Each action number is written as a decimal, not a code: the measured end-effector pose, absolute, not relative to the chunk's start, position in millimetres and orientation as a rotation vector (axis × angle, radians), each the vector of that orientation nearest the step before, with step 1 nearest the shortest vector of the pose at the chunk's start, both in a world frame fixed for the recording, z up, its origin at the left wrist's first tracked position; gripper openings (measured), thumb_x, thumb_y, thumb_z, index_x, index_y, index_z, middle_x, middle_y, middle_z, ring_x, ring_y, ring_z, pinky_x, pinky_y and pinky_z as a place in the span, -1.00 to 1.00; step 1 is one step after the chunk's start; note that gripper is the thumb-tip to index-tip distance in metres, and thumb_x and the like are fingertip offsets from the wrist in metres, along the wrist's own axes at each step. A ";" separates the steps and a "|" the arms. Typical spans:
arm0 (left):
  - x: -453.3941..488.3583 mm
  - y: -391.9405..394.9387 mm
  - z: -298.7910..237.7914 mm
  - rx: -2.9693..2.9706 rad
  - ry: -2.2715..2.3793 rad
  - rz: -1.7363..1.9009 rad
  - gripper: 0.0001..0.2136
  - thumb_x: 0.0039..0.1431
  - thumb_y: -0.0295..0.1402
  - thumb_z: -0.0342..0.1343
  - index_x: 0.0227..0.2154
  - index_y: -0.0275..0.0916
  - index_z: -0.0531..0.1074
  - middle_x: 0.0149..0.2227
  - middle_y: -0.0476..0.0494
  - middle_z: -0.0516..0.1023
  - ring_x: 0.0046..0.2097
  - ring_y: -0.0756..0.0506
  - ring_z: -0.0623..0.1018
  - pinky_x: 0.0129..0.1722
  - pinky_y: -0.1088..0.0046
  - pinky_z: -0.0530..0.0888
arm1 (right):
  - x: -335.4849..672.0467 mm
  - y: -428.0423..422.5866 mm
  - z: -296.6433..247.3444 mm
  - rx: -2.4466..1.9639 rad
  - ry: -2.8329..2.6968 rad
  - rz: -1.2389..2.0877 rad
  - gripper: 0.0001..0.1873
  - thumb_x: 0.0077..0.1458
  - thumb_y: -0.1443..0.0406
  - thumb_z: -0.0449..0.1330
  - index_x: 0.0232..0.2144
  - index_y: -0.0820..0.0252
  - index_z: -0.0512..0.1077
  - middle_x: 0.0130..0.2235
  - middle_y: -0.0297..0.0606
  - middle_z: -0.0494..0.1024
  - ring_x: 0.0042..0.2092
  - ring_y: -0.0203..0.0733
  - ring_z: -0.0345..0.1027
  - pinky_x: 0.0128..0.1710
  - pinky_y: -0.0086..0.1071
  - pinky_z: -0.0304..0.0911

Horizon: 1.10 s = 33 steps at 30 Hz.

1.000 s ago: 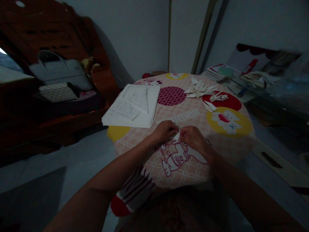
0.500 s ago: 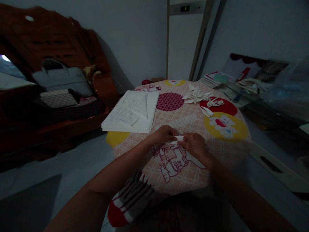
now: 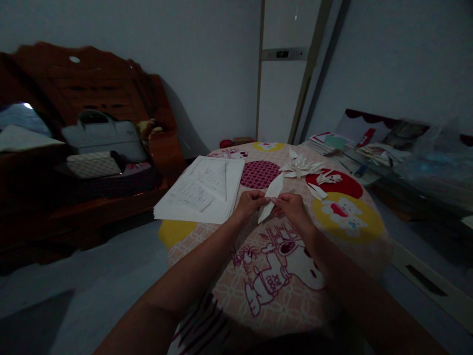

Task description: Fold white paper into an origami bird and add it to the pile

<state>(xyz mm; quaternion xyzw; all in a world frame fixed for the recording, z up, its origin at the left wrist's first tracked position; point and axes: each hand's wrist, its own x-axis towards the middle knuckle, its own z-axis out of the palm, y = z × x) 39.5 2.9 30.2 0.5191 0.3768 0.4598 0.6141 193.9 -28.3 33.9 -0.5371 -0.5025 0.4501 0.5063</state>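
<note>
A folded piece of white paper [image 3: 275, 186], narrow and pointed at its ends, is held up above the table between both hands. My left hand [image 3: 250, 204] pinches its middle from the left. From the right, my right hand [image 3: 291, 206] grips the same spot, fingertips almost meeting. Beyond them on the cloth lies a cluster of folded white paper pieces [image 3: 299, 166], spread like petals. Closer to the right hand, a smaller folded strip [image 3: 317, 192] lies beside a folded paper piece [image 3: 328, 177] on the red circle.
A stack of paper sheets [image 3: 177, 202] with handwritten triangular pieces on top covers the table's left side. The patterned tablecloth [image 3: 303, 310] drapes over the round edge. At right stands a glass table [image 3: 391, 172] with papers and a plastic bag; a wooden bench [image 3: 162, 148] with bags stands left.
Both hands have lifted the folded paper off the cloth and turned it from lying crosswise to pointing away from me. The camera view has tilted up.
</note>
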 end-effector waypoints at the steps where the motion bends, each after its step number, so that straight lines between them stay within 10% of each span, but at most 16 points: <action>1: 40.4 5.7 30.3 1.192 0.853 1.057 -0.69 -0.26 -0.20 0.41 -0.55 -0.31 0.46 -0.59 0.02 0.45 -0.56 0.07 0.34 -0.52 0.54 0.26 | 194.5 -23.3 33.7 -1.264 -1.197 1.089 -0.63 -0.16 0.02 0.34 -0.60 0.20 0.43 -0.59 -0.31 0.48 -0.55 -0.27 0.35 -0.54 -0.41 0.31; 33: 49.8 8.0 22.5 1.196 0.867 1.084 -0.73 -0.18 -0.30 0.32 -0.68 -0.28 0.33 -0.69 0.07 0.28 -0.62 0.11 0.21 -0.57 0.52 0.11 | 208.1 -16.3 16.6 -1.098 -1.310 1.281 -0.62 -0.05 0.05 0.29 -0.63 0.22 0.42 -0.68 -0.32 0.45 -0.67 -0.35 0.27 -0.66 -0.50 0.16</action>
